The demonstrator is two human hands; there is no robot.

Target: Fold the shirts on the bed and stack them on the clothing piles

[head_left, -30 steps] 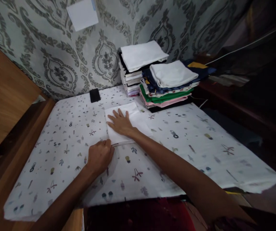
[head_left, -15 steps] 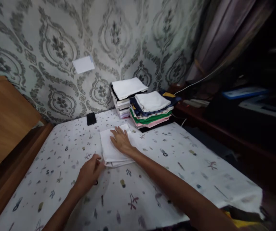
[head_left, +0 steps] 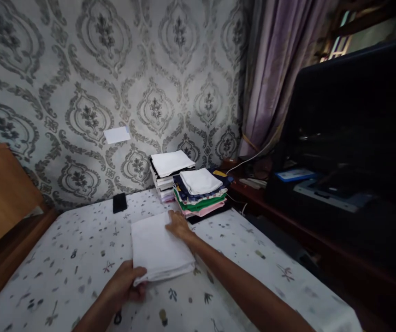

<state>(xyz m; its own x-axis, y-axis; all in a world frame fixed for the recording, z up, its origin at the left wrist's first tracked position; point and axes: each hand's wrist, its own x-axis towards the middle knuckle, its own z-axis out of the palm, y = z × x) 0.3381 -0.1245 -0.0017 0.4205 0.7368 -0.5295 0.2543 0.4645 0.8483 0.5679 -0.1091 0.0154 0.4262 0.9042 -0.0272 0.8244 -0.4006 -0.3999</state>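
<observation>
A folded white cloth (head_left: 159, 246) lies in front of me, its layered near edge slightly raised above the patterned sheet. My left hand (head_left: 128, 282) pinches its near left corner, thumb on top and fingers underneath. At the far right edge, my right hand (head_left: 179, 226) grips the cloth, with the fingertips partly hidden. Beyond it stand two stacks of folded clothes. The nearer stack (head_left: 204, 203) has green, pink and dark blue layers with a small white folded piece (head_left: 201, 180) on top. A larger white folded piece (head_left: 173, 163) tops the farther stack.
A black phone-like object (head_left: 119, 203) lies near the wall on the patterned sheet (head_left: 90, 258). To the left is a wooden panel (head_left: 7, 193). On the right, a dark desk (head_left: 263, 196) carries a blue-and-white item (head_left: 295, 174) and a white cable (head_left: 253, 159).
My right hand has gone from lying flat on the cloth to gripping its far right edge. My left hand has taken hold of the near left corner. The view has tilted up.
</observation>
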